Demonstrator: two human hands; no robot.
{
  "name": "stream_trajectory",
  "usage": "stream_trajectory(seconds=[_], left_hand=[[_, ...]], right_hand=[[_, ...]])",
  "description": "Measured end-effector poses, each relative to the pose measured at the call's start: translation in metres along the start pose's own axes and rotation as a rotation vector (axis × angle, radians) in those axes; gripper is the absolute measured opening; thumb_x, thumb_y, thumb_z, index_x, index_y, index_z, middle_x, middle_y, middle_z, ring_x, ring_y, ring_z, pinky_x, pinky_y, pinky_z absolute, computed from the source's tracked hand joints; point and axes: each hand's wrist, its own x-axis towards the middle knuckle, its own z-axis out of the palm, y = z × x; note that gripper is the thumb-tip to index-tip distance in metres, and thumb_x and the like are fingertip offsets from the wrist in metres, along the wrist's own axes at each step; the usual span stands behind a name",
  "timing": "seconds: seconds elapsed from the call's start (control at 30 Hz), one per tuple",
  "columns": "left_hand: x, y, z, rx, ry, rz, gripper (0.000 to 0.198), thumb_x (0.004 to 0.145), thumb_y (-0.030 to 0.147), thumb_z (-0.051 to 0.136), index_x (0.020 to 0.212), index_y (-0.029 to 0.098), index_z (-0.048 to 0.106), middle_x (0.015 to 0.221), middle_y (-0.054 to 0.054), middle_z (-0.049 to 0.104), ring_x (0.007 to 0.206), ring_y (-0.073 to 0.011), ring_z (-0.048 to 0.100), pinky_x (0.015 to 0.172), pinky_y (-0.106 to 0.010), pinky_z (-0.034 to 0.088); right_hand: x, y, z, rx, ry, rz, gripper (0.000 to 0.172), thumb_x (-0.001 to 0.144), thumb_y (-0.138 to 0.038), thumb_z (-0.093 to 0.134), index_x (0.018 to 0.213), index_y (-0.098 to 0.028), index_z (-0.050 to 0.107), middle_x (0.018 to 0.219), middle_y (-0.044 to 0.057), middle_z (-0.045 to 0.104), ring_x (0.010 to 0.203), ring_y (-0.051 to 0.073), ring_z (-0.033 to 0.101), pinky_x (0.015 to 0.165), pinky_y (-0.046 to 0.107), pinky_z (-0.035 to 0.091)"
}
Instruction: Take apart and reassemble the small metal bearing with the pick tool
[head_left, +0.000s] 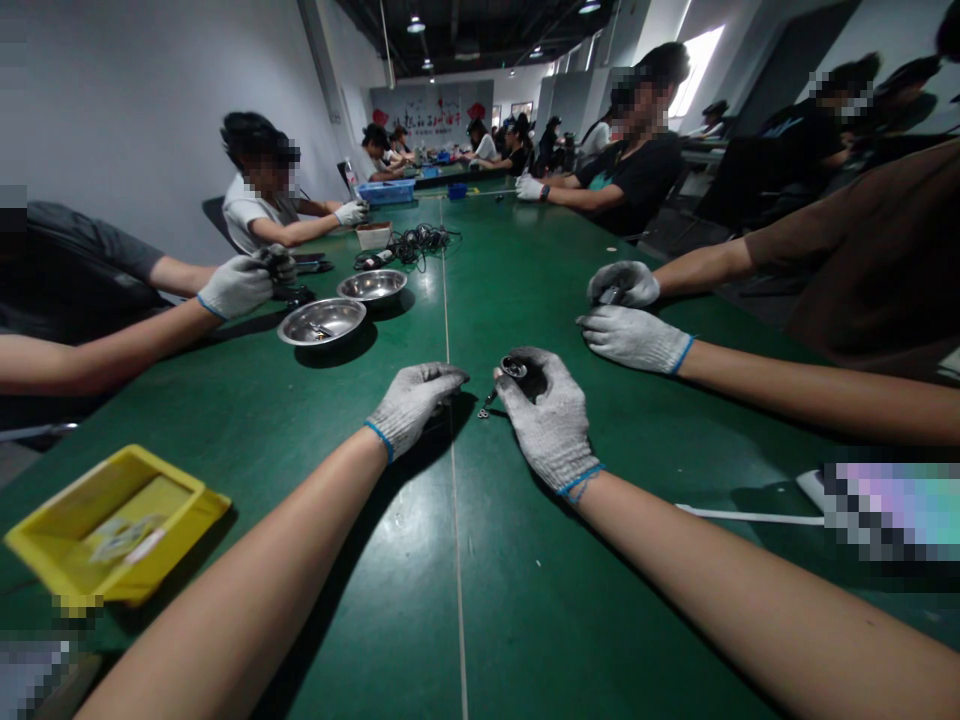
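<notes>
My right hand (551,415), in a white knit glove with a blue cuff, is closed around a small round metal-rimmed part (514,368). A short dark lead hangs from that part and ends in a small silvery piece (484,412) just above the table. To its left, my left hand (416,405) wears the same kind of glove, its fingertips darkened. Thumb and fingers are pressed together and point towards the round part, a short gap away. Whatever they pinch, if anything, is hidden.
Two steel bowls (322,322) stand at left, the nearer with small metal pieces. A yellow bin (112,525) lies front left, a cable tangle (420,243) farther back. Co-workers' gloved hands (637,335) work at right and left (240,285). The green table (517,620) has a lengthwise seam.
</notes>
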Motion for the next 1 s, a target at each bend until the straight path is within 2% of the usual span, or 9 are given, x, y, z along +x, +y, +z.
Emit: stream_trajectory(seconds=[1.0], left_hand=[[-0.0014, 0.0019, 0.0005, -0.001, 0.000, -0.017, 0.032, 0.062, 0.038, 0.085, 0.084, 0.017, 0.078, 0.069, -0.001, 0.065, 0.057, -0.0099, 0.050, 0.052, -0.022, 0.034]], right_hand=[[-0.0007, -0.0007, 0.0004, 0.011, 0.015, 0.003, 0.027, 0.085, -0.038, 0.075, 0.106, -0.021, 0.069, 0.100, 0.008, 0.078, 0.091, 0.025, 0.075, 0.088, 0.045, 0.062]])
